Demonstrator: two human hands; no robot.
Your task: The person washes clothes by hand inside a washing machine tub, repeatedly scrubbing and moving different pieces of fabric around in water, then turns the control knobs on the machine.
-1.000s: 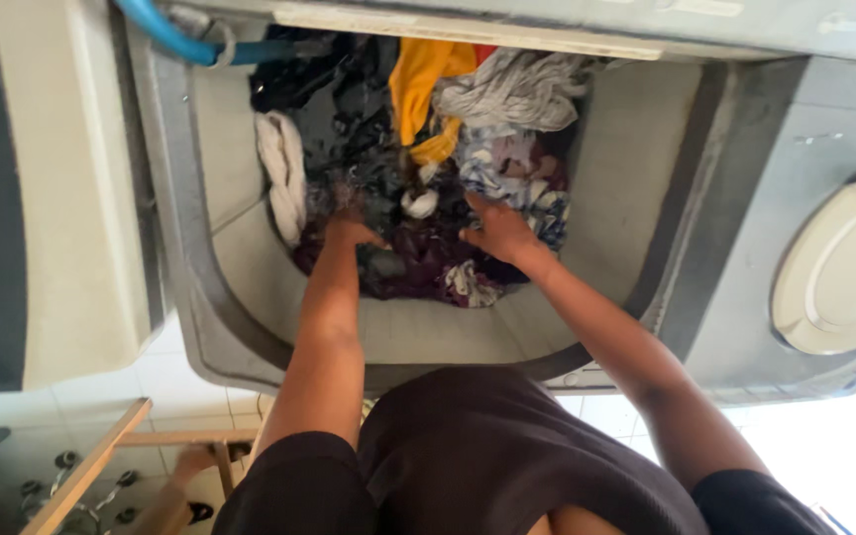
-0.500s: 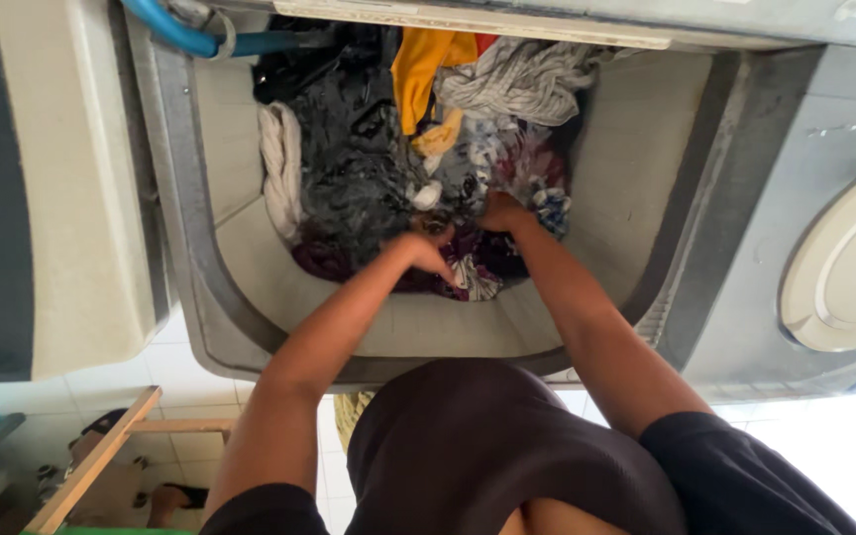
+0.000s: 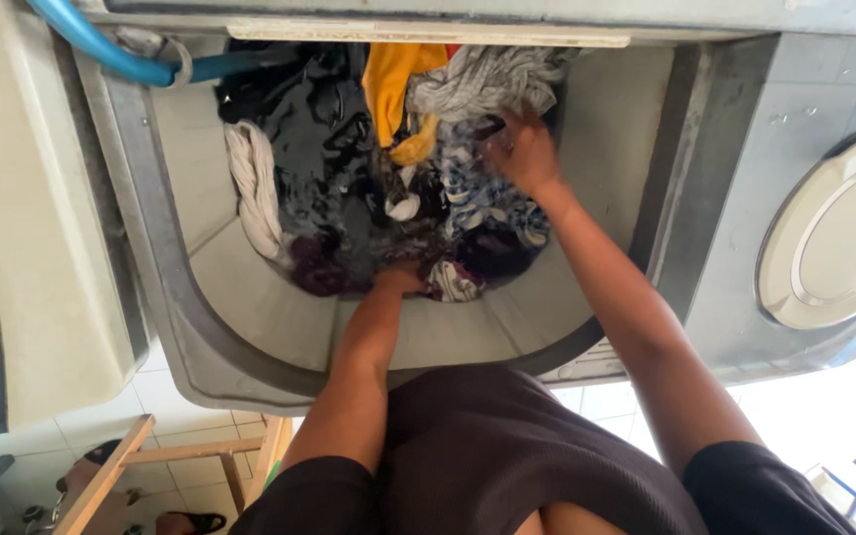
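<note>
The fingers of the right hand (image 3: 522, 151) curl down onto the wet laundry (image 3: 388, 198), gripping at a blue-and-white patterned cloth (image 3: 478, 193) just below a grey-and-white twisted garment (image 3: 487, 79); the view is too blurred to tell how firmly they clench. The left hand (image 3: 398, 280) is pushed into the near edge of the pile, its fingers buried among dark maroon clothes (image 3: 324, 272), so whether they are clenched or loose cannot be told. Both forearms reach forward from the person's dark shirt (image 3: 487, 456).

The pile lies in the washing machine tub (image 3: 250, 337), heaped against its far side. A yellow garment (image 3: 393, 94) sits near the top between black clothing (image 3: 299, 129) and the grey piece. A white twisted cloth (image 3: 255, 188) hangs along the left of the heap. A blue hose (image 3: 101, 45) bends in over the tub's far left corner. To the right, a round white lid (image 3: 839, 238) sits in the machine's top panel. A wooden frame (image 3: 111, 476) stands on the tiled floor (image 3: 190, 406) below.
</note>
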